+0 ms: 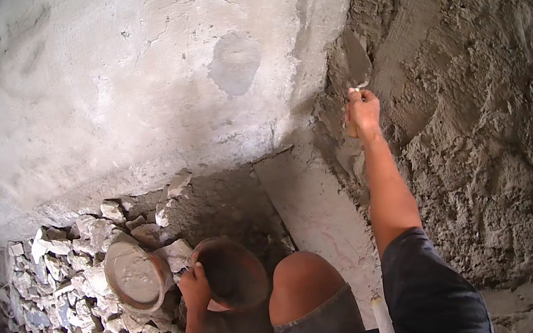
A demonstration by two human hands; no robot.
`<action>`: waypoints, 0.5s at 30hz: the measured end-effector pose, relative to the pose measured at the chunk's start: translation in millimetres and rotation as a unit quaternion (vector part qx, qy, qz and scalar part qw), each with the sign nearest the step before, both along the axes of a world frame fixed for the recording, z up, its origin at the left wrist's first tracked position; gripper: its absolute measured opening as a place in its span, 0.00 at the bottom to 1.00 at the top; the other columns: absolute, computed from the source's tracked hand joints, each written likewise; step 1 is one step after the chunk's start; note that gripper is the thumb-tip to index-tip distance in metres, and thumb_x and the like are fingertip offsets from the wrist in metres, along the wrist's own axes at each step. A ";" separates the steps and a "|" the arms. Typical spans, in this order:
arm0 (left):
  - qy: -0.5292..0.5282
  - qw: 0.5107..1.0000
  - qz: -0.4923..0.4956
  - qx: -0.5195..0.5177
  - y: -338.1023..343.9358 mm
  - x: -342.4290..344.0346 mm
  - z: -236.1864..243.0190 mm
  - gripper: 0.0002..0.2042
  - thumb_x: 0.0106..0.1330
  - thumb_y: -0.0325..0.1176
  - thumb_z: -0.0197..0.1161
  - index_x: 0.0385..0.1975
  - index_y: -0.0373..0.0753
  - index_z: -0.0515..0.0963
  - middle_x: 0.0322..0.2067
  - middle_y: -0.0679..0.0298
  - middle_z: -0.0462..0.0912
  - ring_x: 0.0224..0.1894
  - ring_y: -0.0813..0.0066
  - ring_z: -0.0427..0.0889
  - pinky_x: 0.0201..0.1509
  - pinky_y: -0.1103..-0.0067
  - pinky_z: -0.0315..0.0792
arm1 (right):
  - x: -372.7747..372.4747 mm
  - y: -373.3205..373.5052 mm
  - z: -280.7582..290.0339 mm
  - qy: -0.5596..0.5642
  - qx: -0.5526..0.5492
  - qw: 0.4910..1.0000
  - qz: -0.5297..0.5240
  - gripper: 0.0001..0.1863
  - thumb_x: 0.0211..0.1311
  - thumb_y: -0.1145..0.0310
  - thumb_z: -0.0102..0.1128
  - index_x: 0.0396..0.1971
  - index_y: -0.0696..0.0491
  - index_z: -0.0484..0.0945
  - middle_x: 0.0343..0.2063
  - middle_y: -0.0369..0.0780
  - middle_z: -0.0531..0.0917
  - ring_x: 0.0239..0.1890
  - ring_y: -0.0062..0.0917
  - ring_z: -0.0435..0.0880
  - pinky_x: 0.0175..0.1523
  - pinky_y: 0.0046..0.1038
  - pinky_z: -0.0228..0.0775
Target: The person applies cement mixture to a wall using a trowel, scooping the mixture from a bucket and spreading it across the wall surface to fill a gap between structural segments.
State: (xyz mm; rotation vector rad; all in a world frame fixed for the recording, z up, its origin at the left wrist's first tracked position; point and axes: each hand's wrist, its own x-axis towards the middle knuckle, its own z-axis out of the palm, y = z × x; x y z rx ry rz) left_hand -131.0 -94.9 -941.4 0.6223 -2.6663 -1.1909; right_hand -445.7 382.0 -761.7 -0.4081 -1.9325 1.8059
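Note:
My right hand (pixel 363 111) is stretched up and closed around the handle of a trowel (pixel 357 59). Its pointed blade lies against the wet mortar (pixel 462 112) on the rough wall at the right, close to where this meets the pale wall. Lower down, my left hand (pixel 194 288) is closed on the left rim of a dark round bowl (pixel 233 272), thumb at the edge. The bowl is tilted, and its shadowed inside shows no clear contents. Just left of it stands a second, lighter bowl (pixel 135 276) holding greyish wet material.
Broken stones (pixel 69 291) are heaped at the lower left, around the lighter bowl. A pale, cracked wall (pixel 125 77) with a grey patch rises ahead. A flat board-like strip (pixel 310 194) runs beside my knee. A white stick-like object (pixel 385 326) with yellow ends shows at the lower edge.

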 end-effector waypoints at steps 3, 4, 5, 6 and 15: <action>0.001 1.000 -0.009 -0.010 0.9 0.0 -2.9 0.21 0.76 0.40 0.56 0.31 0.25 0.81 0.27 0.37 0.81 0.34 0.36 0.84 0.37 0.54 0.72 | 35.4 2.4 19.5 0.016 -0.031 0.999 -0.008 0.13 0.74 0.62 0.62 0.35 0.56 0.74 0.17 0.36 0.76 0.13 0.22 0.73 0.18 0.28 0.64; 0.011 1.000 -0.013 -0.003 6.6 -1.5 -4.2 0.21 0.76 0.41 0.56 0.32 0.25 0.82 0.27 0.36 0.81 0.34 0.36 0.84 0.38 0.54 0.72 | 45.4 9.0 21.8 0.029 -0.040 0.999 -0.012 0.13 0.74 0.62 0.61 0.34 0.55 0.73 0.17 0.36 0.76 0.13 0.21 0.73 0.18 0.28 0.64; 0.010 1.000 -0.016 -0.004 8.7 -0.7 0.3 0.21 0.76 0.41 0.56 0.32 0.25 0.82 0.27 0.36 0.81 0.34 0.36 0.84 0.38 0.54 0.72 | 57.0 6.9 21.2 0.028 -0.041 0.999 -0.015 0.13 0.74 0.62 0.61 0.34 0.55 0.73 0.17 0.36 0.76 0.13 0.21 0.73 0.18 0.28 0.64; 0.007 1.000 -0.016 0.008 9.4 1.4 5.0 0.21 0.76 0.41 0.55 0.32 0.25 0.82 0.27 0.36 0.81 0.34 0.36 0.83 0.38 0.54 0.72 | 69.4 3.7 19.3 0.023 -0.040 0.998 -0.030 0.13 0.75 0.62 0.61 0.33 0.55 0.73 0.18 0.36 0.76 0.15 0.21 0.73 0.19 0.27 0.65; -0.030 0.999 -0.029 -0.005 17.6 -5.0 9.9 0.21 0.75 0.42 0.56 0.35 0.25 0.83 0.27 0.36 0.82 0.34 0.36 0.84 0.39 0.54 0.73 | 47.1 -15.8 -31.5 0.003 0.078 0.997 0.002 0.11 0.76 0.63 0.58 0.38 0.57 0.76 0.19 0.33 0.74 0.16 0.19 0.71 0.21 0.26 0.65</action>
